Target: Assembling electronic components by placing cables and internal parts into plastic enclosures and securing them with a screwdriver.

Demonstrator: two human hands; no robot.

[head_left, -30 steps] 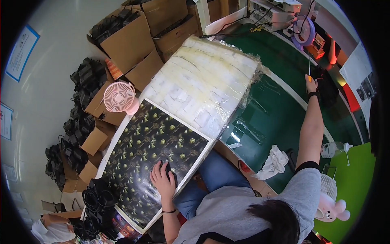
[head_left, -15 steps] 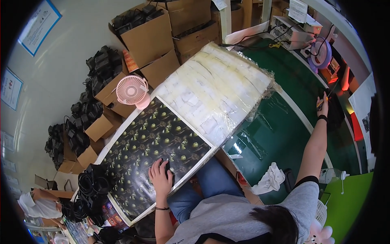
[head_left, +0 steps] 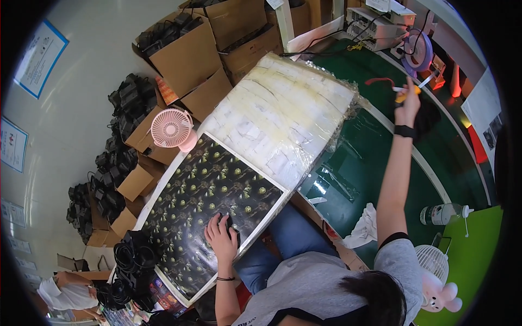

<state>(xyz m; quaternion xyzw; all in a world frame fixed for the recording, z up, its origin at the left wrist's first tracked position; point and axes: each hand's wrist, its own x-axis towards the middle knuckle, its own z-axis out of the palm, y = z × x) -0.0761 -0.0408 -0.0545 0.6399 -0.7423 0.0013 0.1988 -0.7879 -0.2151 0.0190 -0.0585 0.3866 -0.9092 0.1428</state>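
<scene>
My left hand (head_left: 222,239) lies palm down on a dark mat (head_left: 198,195) with a green-and-gold print, its fingers spread. A small black object (head_left: 229,221) shows between its thumb and forefinger; its kind cannot be made out. At the far right, my right hand (head_left: 408,111) is raised over the green tabletop and closed around a yellow-orange handled tool (head_left: 402,98). Beside the fingers are a thin white piece and a curled red strip (head_left: 380,80); whether these belong to the tool is unclear.
A plastic-wrapped pale slab (head_left: 288,114) adjoins the mat. A pink fan (head_left: 172,129) stands at its left edge, and black adapters with coiled cables (head_left: 133,255) at its near left. Cardboard boxes (head_left: 187,54) hold black adapters. A crumpled white cloth (head_left: 363,228) and a bottle (head_left: 437,214) are rightward.
My right hand has moved up and to the left in view, bringing the yellow-orange tool with it. My left hand stays on the mat. The whole view has shifted slightly.
</scene>
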